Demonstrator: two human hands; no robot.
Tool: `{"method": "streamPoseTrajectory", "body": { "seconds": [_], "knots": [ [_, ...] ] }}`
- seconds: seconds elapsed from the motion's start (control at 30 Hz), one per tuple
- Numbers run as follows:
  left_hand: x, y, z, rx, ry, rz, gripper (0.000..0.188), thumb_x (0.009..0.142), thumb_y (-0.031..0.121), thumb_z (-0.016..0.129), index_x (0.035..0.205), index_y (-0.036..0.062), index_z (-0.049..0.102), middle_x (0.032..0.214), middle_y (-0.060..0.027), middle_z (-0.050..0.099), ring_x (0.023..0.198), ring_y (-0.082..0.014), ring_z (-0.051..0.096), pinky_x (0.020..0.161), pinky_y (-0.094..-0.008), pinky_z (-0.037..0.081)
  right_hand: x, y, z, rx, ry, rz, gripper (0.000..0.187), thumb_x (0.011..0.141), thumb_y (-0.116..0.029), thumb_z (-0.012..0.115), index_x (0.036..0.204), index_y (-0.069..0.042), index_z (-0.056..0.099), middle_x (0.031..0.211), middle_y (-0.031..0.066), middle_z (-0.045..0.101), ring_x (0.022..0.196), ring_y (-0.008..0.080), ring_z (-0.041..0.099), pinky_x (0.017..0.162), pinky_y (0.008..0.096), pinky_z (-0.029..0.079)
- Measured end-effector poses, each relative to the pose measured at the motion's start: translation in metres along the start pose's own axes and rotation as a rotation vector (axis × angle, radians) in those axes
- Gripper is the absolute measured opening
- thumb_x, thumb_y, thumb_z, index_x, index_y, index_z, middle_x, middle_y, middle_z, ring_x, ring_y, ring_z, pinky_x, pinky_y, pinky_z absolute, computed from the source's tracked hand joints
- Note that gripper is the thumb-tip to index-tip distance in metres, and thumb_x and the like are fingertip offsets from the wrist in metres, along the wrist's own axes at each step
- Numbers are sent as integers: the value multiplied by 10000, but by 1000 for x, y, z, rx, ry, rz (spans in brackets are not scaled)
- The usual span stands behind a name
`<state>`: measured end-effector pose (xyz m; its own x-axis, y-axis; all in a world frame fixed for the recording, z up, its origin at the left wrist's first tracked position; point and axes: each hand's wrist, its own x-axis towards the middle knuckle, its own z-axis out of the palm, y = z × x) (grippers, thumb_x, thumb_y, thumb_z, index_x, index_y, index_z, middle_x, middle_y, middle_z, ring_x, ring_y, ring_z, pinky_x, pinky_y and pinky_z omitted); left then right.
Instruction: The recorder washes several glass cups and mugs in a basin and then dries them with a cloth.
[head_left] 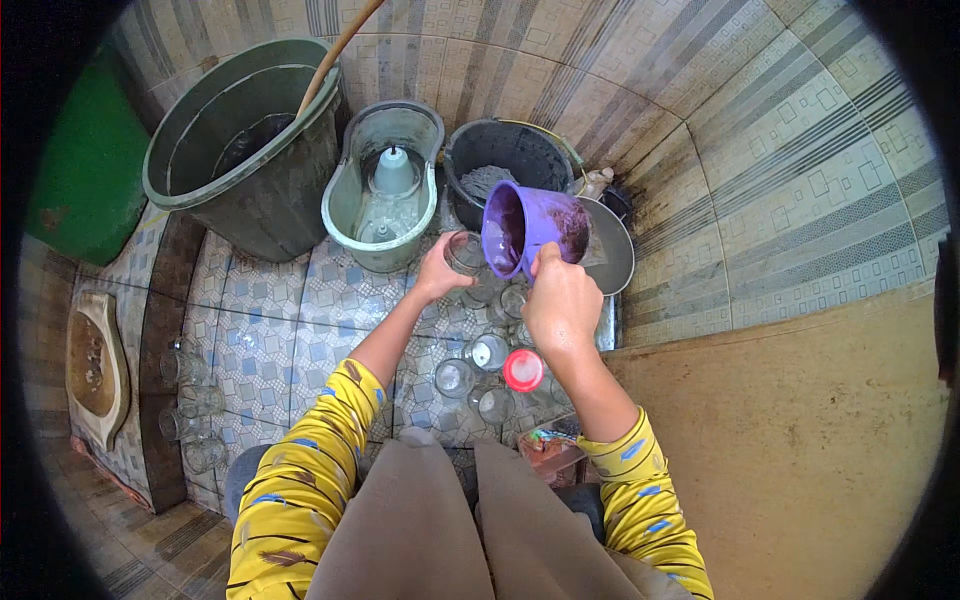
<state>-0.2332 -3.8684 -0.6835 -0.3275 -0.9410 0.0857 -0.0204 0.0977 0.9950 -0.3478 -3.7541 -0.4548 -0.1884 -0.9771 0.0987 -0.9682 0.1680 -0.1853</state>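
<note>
Your left hand (pixel 437 268) wraps fingers and thumb around one clear glass jar (pixel 463 254), just left of the dipper's mouth. Your right hand (pixel 562 308) grips the handle of one purple dipper (pixel 572 228), which tilts toward that jar, probably so water can run its way. Below, the standing glasses (pixel 490 352) number at least four, clustered on the floor (pixel 262 345) seemingly for easy reach; overlap hides the exact count. You have one red-topped container (pixel 523 370) among them, and three tubs along the wall: large bucket (pixel 285 215), two-lobed basin (pixel 342 232), dark pail (pixel 462 205).
</note>
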Motion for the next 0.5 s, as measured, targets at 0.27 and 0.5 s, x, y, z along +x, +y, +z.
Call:
{"method": "streamPoseTrajectory", "body": {
  "seconds": [0.27, 0.5],
  "knots": [
    [-1, 28, 0, 371, 101, 248, 733, 417, 139, 750, 1083, 44, 459, 1016, -96, 540, 981, -207, 504, 864, -304, 376, -2, -2, 0, 3, 80, -16, 156, 627, 13, 527, 771, 3, 469, 605, 195, 569, 598, 339, 591, 530, 411, 464],
    [3, 31, 6, -481, 34, -516, 413, 735, 361, 560, 1031, 75, 535, 983, -78, 582, 890, -217, 559, 794, -366, 433, -8, -4, -14, 94, 21, 42, 229, 611, -24, 606, 780, -75, 460, 627, 166, 567, 645, 356, 571, 586, 434, 437]
  ]
}}
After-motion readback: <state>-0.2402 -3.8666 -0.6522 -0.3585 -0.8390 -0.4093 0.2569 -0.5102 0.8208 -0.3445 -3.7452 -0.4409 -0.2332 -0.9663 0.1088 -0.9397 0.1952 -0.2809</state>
